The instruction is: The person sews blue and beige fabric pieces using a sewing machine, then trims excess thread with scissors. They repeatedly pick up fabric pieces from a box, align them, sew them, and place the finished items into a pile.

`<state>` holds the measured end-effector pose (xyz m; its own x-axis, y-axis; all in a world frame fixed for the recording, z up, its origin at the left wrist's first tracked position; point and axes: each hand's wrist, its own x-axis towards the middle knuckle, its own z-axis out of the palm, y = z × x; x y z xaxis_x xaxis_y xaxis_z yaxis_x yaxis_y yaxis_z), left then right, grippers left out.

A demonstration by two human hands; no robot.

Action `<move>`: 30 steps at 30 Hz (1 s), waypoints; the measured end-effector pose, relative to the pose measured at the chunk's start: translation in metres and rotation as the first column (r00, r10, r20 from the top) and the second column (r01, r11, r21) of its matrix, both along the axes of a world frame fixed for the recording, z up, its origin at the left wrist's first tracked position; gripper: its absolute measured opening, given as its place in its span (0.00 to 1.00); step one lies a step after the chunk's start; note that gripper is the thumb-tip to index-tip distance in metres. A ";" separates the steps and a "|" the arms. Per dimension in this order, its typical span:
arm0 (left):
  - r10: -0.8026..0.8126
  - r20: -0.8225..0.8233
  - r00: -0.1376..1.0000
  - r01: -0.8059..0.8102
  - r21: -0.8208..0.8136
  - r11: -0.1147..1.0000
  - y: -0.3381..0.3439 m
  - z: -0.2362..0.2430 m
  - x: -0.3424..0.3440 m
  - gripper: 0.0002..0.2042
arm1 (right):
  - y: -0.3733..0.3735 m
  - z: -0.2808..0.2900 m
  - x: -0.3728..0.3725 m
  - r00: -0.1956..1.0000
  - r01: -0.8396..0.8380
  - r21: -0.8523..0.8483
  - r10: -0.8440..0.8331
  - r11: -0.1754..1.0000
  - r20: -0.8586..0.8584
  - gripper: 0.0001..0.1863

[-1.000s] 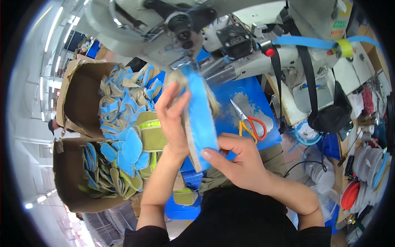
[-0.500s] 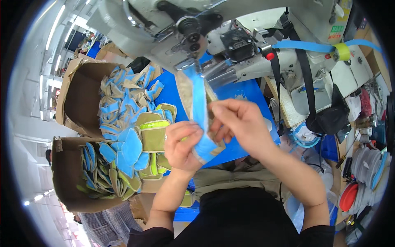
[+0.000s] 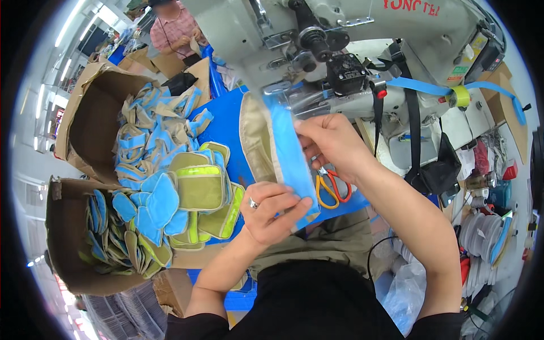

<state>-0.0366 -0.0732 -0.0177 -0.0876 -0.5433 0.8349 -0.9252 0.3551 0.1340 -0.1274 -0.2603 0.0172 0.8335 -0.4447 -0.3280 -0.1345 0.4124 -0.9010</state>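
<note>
At sewing machine point(image 3: 391, 22): two hands point(image 3: 269, 214) on one fabric piece point(image 3: 289, 148); one scissors point(image 3: 338, 198).

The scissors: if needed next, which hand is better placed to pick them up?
Probably the right hand: the scissors lie just below it in the view, while the left hand is farther left, holding the lower end of the blue strip. The right hand is also at the strip's edge.

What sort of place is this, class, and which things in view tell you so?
Most likely a sewing workshop: a large grey sewing machine, a blue-and-tan fabric piece held close to it, and many more fabric pieces heaped in and beside cardboard boxes.
</note>
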 end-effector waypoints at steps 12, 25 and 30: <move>0.030 0.008 1.000 -0.030 0.031 0.999 0.007 -0.007 0.002 0.20 | 0.008 -0.005 -0.010 0.999 -0.019 -0.064 0.021 0.998 0.034 0.13; 0.034 0.000 0.999 -0.034 0.036 0.999 0.008 -0.010 -0.001 0.21 | 0.037 -0.015 -0.042 0.992 0.012 0.114 -0.026 0.993 0.122 0.14; 0.046 0.010 0.999 -0.047 0.039 0.998 0.006 -0.010 -0.005 0.19 | 0.025 -0.019 -0.021 0.987 0.098 -0.145 -0.077 0.985 0.144 0.16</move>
